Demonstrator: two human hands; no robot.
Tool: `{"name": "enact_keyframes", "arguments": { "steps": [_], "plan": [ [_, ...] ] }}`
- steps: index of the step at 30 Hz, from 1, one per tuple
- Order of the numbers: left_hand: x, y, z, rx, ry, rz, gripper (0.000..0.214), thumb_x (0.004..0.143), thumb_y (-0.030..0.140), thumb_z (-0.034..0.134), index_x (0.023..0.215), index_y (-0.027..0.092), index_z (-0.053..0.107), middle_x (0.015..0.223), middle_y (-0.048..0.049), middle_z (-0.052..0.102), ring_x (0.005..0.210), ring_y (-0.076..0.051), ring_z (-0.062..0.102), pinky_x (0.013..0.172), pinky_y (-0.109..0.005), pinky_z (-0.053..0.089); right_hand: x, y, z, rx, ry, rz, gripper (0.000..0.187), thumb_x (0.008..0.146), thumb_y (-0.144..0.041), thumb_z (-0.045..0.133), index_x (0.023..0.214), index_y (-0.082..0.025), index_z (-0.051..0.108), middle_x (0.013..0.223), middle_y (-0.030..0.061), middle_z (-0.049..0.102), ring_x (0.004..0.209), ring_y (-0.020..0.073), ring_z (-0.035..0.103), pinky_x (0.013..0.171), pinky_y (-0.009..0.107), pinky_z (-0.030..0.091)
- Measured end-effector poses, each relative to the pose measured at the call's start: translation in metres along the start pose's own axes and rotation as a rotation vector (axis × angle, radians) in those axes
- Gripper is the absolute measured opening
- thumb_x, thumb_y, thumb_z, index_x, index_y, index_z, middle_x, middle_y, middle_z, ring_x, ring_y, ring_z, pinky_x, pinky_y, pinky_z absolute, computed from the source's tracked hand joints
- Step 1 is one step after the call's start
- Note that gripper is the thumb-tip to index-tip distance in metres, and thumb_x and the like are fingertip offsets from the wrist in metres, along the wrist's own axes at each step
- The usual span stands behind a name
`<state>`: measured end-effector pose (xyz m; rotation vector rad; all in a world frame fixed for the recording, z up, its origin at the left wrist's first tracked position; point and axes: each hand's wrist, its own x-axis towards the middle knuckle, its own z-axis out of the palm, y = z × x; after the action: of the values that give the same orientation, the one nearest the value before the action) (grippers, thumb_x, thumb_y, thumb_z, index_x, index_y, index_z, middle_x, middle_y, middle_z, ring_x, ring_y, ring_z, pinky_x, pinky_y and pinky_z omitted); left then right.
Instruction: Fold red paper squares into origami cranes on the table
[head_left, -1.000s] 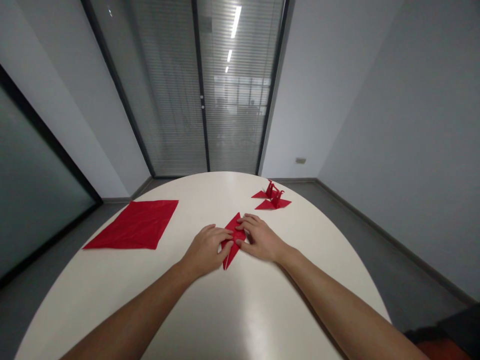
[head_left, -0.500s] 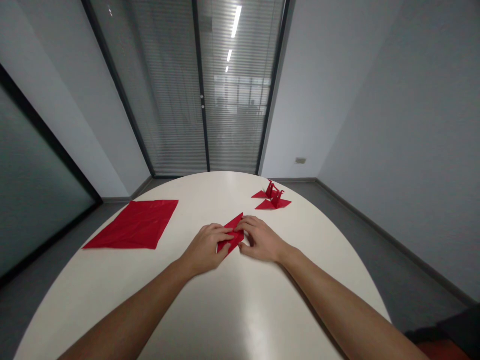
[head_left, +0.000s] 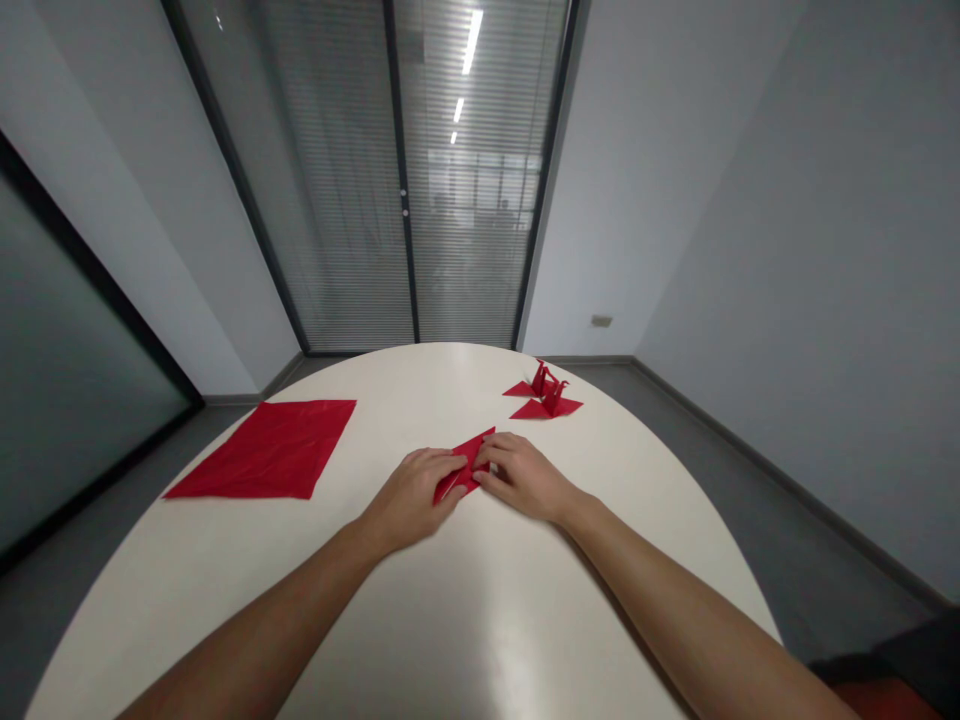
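Note:
A small folded piece of red paper (head_left: 466,466) lies on the white round table (head_left: 450,620), pinched between both my hands. My left hand (head_left: 411,497) presses its lower left end with curled fingers. My right hand (head_left: 521,477) grips its right side, fingers bent over the fold. The paper's point sticks out toward the upper right, and part of it is hidden under my fingers.
A flat red paper square (head_left: 268,448) lies on the table's left side. Two finished red paper cranes (head_left: 546,393) stand at the far right of the table. Glass walls with blinds stand beyond, and grey floor surrounds the table.
The folded paper has turned from a near-upright diamond to a flatter slant pointing upper right. Its lower tip no longer shows below my hands. Both hands shifted only slightly.

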<state>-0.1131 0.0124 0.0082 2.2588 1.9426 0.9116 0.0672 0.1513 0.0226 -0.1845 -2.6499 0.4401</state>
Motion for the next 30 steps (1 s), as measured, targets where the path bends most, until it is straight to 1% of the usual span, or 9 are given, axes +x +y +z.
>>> {"name": "enact_keyframes", "arguments": {
  "steps": [2,4,7,11,15,20,25,28,30],
  "plan": [
    [0.0005,0.0006,-0.001,0.005,0.008,-0.003,0.027,0.094,0.023,0.058,0.119,0.023,0.068,0.111,-0.0078,0.074,0.103,-0.025,0.066,0.094,-0.042,0.052,0.0,0.0008,0.0005,-0.009,0.003,0.006,0.011,0.098,-0.026,0.058,0.095,-0.019,0.066,0.092,0.0067,0.068,0.093,0.0219,0.06,0.088,0.037,0.046],
    [0.0006,0.0011,-0.002,0.005,0.006,0.005,0.027,0.095,0.021,0.056,0.118,0.022,0.068,0.107,-0.0075,0.074,0.098,-0.024,0.066,0.09,-0.041,0.052,-0.0002,0.0014,0.0008,-0.016,0.01,0.022,0.011,0.098,-0.025,0.058,0.094,-0.019,0.066,0.092,0.0067,0.068,0.091,0.0214,0.06,0.086,0.037,0.046],
    [-0.0001,0.0001,-0.0014,-0.001,0.005,0.026,0.029,0.094,0.016,0.054,0.119,0.022,0.067,0.111,-0.0068,0.074,0.1,-0.024,0.067,0.098,-0.045,0.05,-0.0006,0.0023,0.001,-0.018,0.024,0.055,0.01,0.098,-0.024,0.057,0.097,-0.019,0.066,0.095,0.0072,0.069,0.091,0.0213,0.061,0.086,0.037,0.046],
    [-0.0013,-0.0038,0.0026,-0.007,0.015,-0.004,0.033,0.089,0.01,0.054,0.117,0.022,0.066,0.118,-0.0048,0.074,0.105,-0.022,0.069,0.112,-0.052,0.04,-0.0012,0.0036,0.0014,-0.009,0.036,0.08,0.013,0.094,-0.02,0.06,0.106,-0.019,0.066,0.101,0.0079,0.07,0.095,0.0221,0.062,0.088,0.037,0.047],
    [-0.0015,-0.0067,0.0054,-0.007,0.028,-0.031,0.034,0.088,0.011,0.056,0.119,0.021,0.064,0.117,-0.0048,0.074,0.102,-0.022,0.07,0.114,-0.051,0.039,-0.0004,0.0032,0.0011,-0.022,0.034,0.076,0.008,0.093,-0.017,0.06,0.096,-0.019,0.067,0.093,0.0062,0.069,0.09,0.0209,0.061,0.087,0.036,0.046],
    [-0.0012,-0.007,0.0056,-0.042,0.015,-0.044,0.031,0.091,0.011,0.055,0.119,0.021,0.066,0.116,-0.0067,0.073,0.106,-0.022,0.068,0.102,-0.043,0.051,0.0009,0.003,0.0008,-0.055,0.043,0.098,0.009,0.094,-0.014,0.059,0.09,-0.018,0.067,0.089,0.006,0.068,0.088,0.0202,0.061,0.086,0.034,0.046],
    [-0.0018,-0.0043,0.0023,-0.044,0.008,-0.029,0.032,0.095,0.015,0.052,0.123,0.021,0.067,0.115,-0.0103,0.069,0.106,-0.023,0.065,0.097,-0.041,0.054,0.0008,0.0043,0.0011,-0.083,0.064,0.169,0.009,0.092,-0.013,0.061,0.089,-0.017,0.068,0.087,0.0063,0.068,0.088,0.021,0.06,0.085,0.035,0.046],
    [-0.003,-0.0032,0.0004,-0.052,0.002,-0.022,0.038,0.093,0.013,0.053,0.129,0.02,0.065,0.112,-0.0111,0.068,0.102,-0.023,0.065,0.093,-0.04,0.055,0.001,0.0052,0.0021,-0.063,0.079,0.2,0.008,0.091,-0.012,0.062,0.089,-0.018,0.068,0.087,0.0061,0.067,0.088,0.021,0.059,0.084,0.035,0.046],
    [-0.0034,-0.0026,0.0001,-0.057,-0.001,0.004,0.041,0.09,0.01,0.055,0.128,0.021,0.066,0.112,-0.0104,0.07,0.102,-0.023,0.064,0.093,-0.04,0.055,0.0011,0.006,0.003,-0.044,0.095,0.207,0.008,0.09,-0.011,0.063,0.091,-0.018,0.068,0.09,0.0061,0.067,0.089,0.0209,0.058,0.084,0.034,0.046]
  ]
}}
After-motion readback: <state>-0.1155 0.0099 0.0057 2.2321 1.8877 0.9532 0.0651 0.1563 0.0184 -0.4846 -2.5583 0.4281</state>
